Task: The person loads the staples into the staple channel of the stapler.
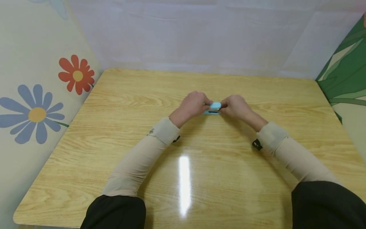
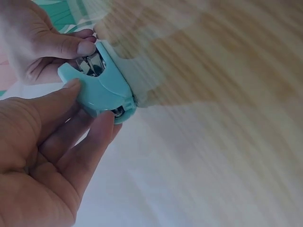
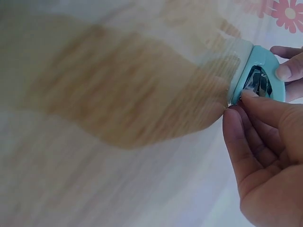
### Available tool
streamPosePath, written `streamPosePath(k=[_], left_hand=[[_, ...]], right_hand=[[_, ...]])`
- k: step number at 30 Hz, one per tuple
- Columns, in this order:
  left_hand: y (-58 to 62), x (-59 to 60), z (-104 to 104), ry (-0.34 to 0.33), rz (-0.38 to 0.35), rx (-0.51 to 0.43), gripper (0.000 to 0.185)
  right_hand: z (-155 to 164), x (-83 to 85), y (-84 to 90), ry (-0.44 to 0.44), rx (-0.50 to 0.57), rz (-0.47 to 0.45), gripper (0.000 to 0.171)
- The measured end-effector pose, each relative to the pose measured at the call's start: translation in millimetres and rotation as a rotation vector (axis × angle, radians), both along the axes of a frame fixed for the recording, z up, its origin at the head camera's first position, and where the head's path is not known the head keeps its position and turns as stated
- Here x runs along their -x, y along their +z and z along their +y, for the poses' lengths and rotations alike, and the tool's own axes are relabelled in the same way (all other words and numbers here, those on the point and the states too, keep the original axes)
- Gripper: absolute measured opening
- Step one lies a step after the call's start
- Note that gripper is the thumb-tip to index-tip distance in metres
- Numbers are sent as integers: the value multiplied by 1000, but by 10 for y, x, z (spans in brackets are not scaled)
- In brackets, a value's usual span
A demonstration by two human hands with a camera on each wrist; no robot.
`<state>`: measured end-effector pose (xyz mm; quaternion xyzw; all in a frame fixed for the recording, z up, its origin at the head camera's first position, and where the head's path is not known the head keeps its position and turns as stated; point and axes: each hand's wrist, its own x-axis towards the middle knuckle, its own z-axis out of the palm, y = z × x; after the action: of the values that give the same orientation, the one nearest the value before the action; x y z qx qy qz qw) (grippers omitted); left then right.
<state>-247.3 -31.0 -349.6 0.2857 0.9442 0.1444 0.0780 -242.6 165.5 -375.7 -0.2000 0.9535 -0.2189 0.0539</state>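
A small light-blue stapler [image 1: 215, 105] stands at the table's middle, toward the back. My left hand [image 1: 192, 105] grips its left end, thumb and fingers on either side of the blue body. At the other end, my right hand [image 1: 236, 107] pinches it between thumb and fingers. In the right wrist view the right thumb presses near the metal parts showing in the side opening of the stapler [image 3: 268, 61]. The left wrist view shows shiny metal inside the blue stapler [image 2: 103, 91], with both hands around it. The stapler's underside is hidden.
The wood-grain table [image 1: 128, 95] has a bright light reflection [image 1: 184, 184] near its front. A white cloth [image 1: 200, 38] hangs behind it. Painted flowers [image 1: 37, 114] cover the left wall, green leaves [image 1: 349, 73] the right one.
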Motion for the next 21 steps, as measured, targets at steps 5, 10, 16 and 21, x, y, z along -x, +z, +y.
streamPosePath(k=[5,10,16,21], left_hand=[[-2,-5,11,-27,44,25,28],[14,-4,38,-42,78,46,27],[52,-20,59,-50,75,54,27],[27,-23,11,-32,7,-10,29]], right_hand=[[-4,2,-7,-5,7,-3,17],[6,-2,22,-13,15,-6,17],[19,-1,32,0,12,7,17],[20,-16,24,19,-2,1,17]])
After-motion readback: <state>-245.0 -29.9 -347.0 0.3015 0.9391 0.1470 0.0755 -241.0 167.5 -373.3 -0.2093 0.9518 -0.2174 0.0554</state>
